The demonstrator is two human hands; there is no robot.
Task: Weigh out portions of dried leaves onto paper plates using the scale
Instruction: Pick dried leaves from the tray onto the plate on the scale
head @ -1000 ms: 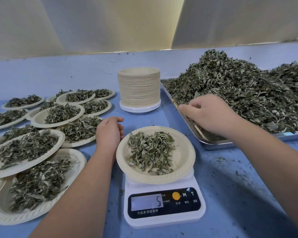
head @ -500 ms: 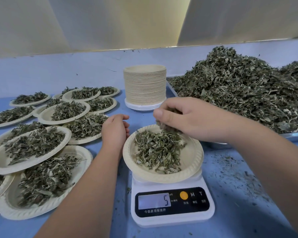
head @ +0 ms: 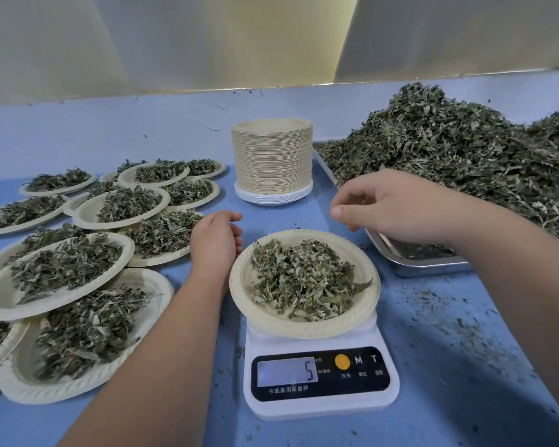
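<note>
Dried leaves [head: 300, 279] lay on the paper plate [head: 304, 330] atop the scale [head: 320, 406], just below and nearer than the right hand [head: 391, 208], fingers curled, whether pinching leaves unclear; the left hand [head: 215, 240] rested relaxed and empty beside the plate's left rim

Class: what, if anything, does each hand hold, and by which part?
Left hand holds nothing, resting beside the plate. Right hand: fingertips bunched; whether they pinch anything cannot be told.

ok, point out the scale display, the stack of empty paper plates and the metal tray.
scale display [head: 287, 371]: head view, middle of the lit screen.
stack of empty paper plates [head: 272, 156]: head view, side of the stack.
metal tray [head: 426, 267]: head view, near wall by the corner.
</note>
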